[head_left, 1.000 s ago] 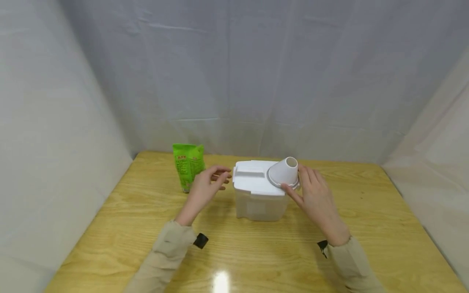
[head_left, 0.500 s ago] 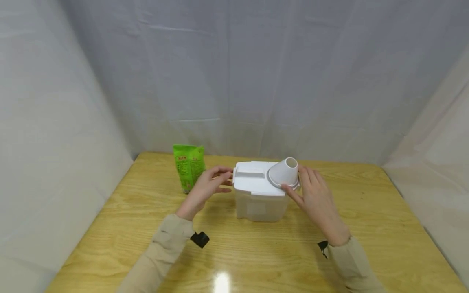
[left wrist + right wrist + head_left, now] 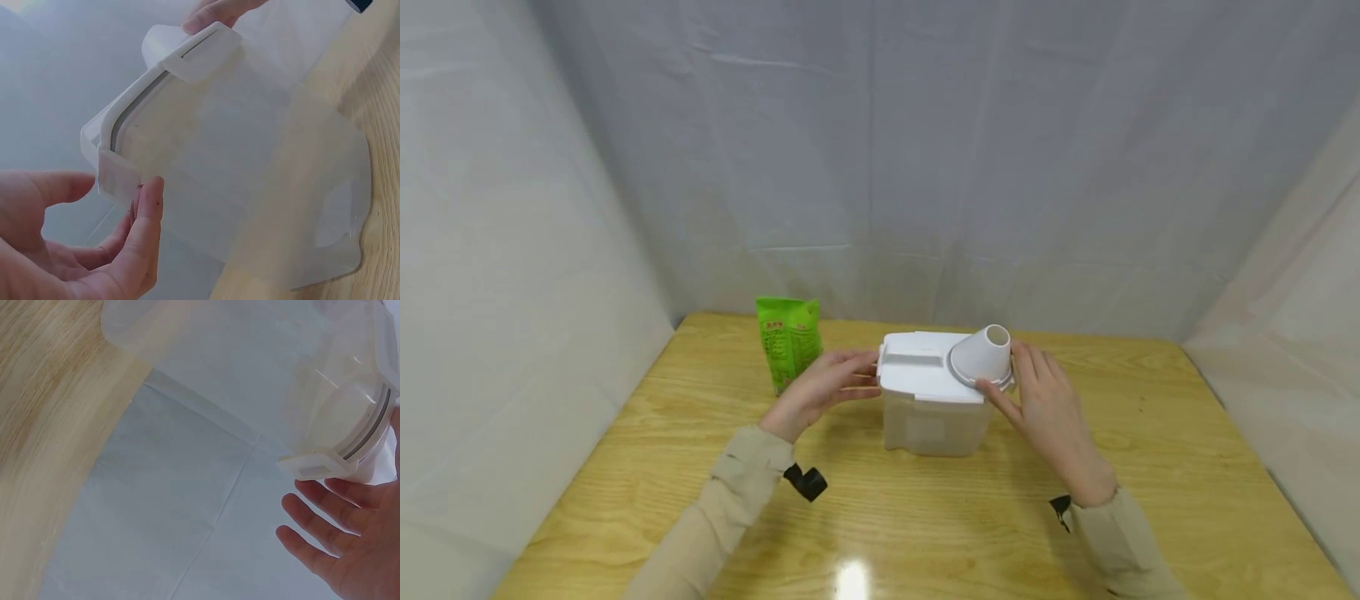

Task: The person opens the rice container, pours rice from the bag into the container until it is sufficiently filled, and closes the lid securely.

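Note:
A translucent storage container (image 3: 936,429) with a white lid (image 3: 921,385) stands on the table. On the lid's right side sits a white cone (image 3: 981,357), its narrow opening upward. My left hand (image 3: 823,387) is at the container's left end; in the left wrist view its fingertips touch the lower edge of a side clip (image 3: 119,176), the thumb near the lid. My right hand (image 3: 1051,412) rests at the right end, thumb by the cone's base. The right wrist view has its fingers extended below another clip (image 3: 317,465), one fingertip touching it; the thumb is out of that view.
A green printed bag (image 3: 790,337) stands upright behind and left of my left hand. The wooden table (image 3: 940,525) runs back to a pale curtain (image 3: 910,167), with more white sheeting on both sides.
My left hand has moved slightly right, its fingers reaching the container's left end and straightening. My right hand, the container and the green bag have stayed in place.

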A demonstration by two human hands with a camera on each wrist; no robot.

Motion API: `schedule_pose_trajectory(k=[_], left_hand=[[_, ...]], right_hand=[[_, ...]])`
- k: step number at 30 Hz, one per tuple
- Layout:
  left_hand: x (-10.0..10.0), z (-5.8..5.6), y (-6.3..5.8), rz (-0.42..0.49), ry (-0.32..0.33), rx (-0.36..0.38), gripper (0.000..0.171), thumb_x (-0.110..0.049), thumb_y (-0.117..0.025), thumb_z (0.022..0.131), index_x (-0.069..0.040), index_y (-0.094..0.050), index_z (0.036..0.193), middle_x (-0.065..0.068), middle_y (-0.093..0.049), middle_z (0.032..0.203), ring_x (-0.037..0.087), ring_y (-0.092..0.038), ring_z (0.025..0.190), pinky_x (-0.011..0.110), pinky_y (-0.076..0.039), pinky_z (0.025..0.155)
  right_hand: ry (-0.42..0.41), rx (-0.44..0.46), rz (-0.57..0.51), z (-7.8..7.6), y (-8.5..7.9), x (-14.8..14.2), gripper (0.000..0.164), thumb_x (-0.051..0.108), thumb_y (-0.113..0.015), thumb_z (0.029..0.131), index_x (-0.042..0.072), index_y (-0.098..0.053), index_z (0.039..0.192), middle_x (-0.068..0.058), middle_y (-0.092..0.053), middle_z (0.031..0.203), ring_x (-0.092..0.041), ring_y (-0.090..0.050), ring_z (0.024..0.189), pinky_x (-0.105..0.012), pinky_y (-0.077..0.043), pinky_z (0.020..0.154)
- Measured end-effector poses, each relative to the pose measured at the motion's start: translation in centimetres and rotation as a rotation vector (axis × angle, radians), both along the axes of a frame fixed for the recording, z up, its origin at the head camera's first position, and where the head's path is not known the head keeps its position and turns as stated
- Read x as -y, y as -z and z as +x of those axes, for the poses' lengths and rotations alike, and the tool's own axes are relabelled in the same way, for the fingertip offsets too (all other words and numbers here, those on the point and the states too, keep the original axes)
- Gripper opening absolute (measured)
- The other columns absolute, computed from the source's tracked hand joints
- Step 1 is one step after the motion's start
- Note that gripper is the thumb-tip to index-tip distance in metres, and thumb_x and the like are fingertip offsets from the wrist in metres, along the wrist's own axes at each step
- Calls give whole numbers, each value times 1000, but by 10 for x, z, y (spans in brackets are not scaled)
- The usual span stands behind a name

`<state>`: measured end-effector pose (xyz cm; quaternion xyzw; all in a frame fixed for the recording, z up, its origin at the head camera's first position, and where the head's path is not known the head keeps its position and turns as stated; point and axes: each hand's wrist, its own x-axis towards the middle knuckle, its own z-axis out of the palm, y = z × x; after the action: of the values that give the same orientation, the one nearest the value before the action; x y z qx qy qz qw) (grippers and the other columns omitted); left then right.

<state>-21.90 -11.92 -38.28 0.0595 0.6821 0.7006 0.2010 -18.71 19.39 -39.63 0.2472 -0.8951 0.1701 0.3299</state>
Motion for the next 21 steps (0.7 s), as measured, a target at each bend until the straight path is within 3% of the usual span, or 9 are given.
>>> schedule_pose_trajectory(k=[10,21], left_hand=[[-3,-5,2,44,-1,116,52,-30,-52,107,12,-49,138,9,-67,108,14,-68,94,34,-57,95],[-5,-8,7,159,-23,220,45,-28,-54,106,7,-51,135,8,-64,105,15,-65,92,25,-58,86]], right_hand=[[-7,17,-20,0,0,0,82,69,-37,99,-5,-52,130,-24,-63,110,-39,-60,97,-52,-53,84],[0,29,-29,2,0,0,80,68,-40,99,-4,-52,131,-23,-63,111,-39,-60,98,-52,-52,83]])
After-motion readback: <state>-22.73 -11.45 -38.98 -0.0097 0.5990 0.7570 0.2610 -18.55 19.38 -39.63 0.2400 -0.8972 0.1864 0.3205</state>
